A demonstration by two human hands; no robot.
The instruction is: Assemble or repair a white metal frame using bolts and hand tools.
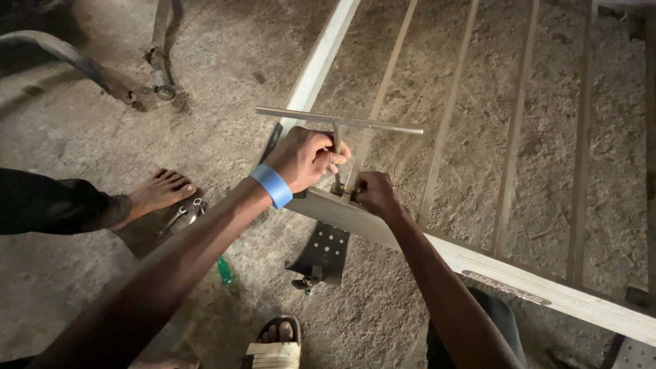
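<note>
Left hand fisted round T-handle tool shaft (blue wristband); right hand pinching its base.

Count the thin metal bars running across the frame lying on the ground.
5 thin bars cross the frame: one just beside the hands, then and going rightward, the last at the picture's right edge. More may lie beyond view.

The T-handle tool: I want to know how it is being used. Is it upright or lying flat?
Upright. The T-handle tool has its crossbar level on top; its shaft drops through the left hand to the frame rail.
</note>
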